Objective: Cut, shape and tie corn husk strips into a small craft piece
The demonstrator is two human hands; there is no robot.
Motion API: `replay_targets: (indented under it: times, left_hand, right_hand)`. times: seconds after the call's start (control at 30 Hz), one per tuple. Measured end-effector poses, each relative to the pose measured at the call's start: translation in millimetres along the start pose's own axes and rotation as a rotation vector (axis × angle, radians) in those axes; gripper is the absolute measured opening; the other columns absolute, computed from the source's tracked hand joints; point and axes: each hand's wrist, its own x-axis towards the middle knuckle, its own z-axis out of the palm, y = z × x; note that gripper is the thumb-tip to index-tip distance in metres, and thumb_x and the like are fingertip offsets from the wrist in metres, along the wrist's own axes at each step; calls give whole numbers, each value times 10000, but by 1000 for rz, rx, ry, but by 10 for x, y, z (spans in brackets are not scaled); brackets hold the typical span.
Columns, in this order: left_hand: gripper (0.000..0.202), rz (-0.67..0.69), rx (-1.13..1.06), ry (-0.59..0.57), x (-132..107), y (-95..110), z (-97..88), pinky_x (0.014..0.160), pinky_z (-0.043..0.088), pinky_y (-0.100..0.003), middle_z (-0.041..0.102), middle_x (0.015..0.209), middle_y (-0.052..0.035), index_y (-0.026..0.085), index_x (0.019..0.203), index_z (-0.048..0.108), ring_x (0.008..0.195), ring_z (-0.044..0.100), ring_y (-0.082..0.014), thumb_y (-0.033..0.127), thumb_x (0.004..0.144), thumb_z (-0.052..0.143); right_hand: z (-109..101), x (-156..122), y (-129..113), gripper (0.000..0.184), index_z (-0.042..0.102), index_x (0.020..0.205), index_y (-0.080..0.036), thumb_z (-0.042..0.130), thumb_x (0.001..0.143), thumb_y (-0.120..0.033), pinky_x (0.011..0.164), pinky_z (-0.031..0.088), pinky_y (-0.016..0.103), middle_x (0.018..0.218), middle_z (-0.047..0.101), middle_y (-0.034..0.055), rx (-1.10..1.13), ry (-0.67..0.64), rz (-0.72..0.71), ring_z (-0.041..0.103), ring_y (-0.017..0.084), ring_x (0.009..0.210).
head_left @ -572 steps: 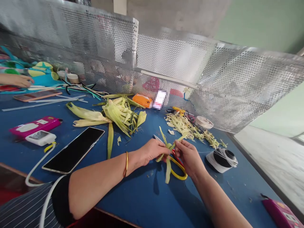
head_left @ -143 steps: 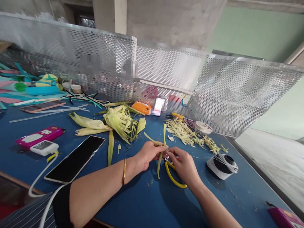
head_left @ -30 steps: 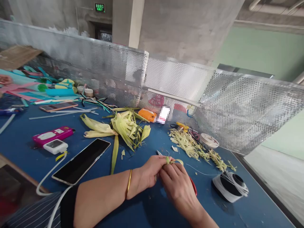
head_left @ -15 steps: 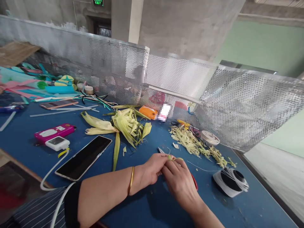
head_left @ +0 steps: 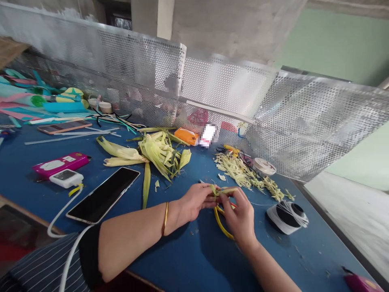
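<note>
I have a narrow green husk strip [head_left: 214, 190] up between my two hands, over the near middle of the counter [head_left: 182, 259]. The fingers of my left hand [head_left: 196, 200] are pinched on its folded left part, and the fingers of my right hand [head_left: 242, 215] grip its right end. Just below my hands shows the yellow handle of a pair of scissors [head_left: 221, 225], partly hidden; I can't tell whether it rests on the counter.

To the right of my right hand stands a spool [head_left: 287, 217] wound with pale cord, a thin line running from it towards me. Farther off on the right, a heap of shredded husk [head_left: 234, 168] spreads beside a flat white roll [head_left: 264, 166].

Left of that, a pile of whole husks [head_left: 161, 152] lies near an orange packet [head_left: 186, 136], with a single long leaf [head_left: 146, 186] reaching towards the near side. Farther left there's a dark-screened phone [head_left: 105, 194], and past it a magenta case [head_left: 62, 162] touching a small white device [head_left: 67, 178]. A perforated metal screen [head_left: 225, 77] runs along the far side.
</note>
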Motion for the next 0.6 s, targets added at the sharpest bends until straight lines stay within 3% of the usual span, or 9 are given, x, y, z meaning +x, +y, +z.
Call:
replay_targets:
  times: [0.07,0.17,0.3,0.47,0.6]
  left_hand:
    - [110,9,43,15,8,2,-4,708,520,-250,700,742,-58,123,849,685,671,660,-131,219,795,690]
    - [105,22,102,16,11,13,-5,675,529,-234,717,739,-78,116,861,698,674,679,-137,187,837,625]
    - [136,20,133,-34,9,57,-11,678,539,-226,722,735,-77,113,865,710,687,691,-142,121,785,600]
    - [184,35,141,-120,4,60,-24,729,538,-238,712,754,-56,118,859,726,717,678,-136,114,683,671]
    - [192,116,207,-44,14,6,-33,626,506,-222,683,734,-34,116,868,735,648,631,-111,172,685,736]
  right_hand:
    - [16,15,61,218,566,739,-203,547,897,-352,596,450,278,716,630,25,125,1,259,587,175,673]
    - [57,31,146,267,557,691,-194,598,825,-422,523,388,255,610,570,-12,248,-23,466,488,141,567]
    - [88,45,197,291,534,643,-193,638,761,-437,481,324,234,544,512,-40,347,-7,594,409,112,521]
    - [93,58,161,276,506,610,-200,662,720,-400,470,324,226,522,487,-56,415,36,632,406,102,499]
    - [96,77,90,277,521,617,-203,704,661,-406,495,402,245,536,524,-42,543,-1,746,492,124,504]
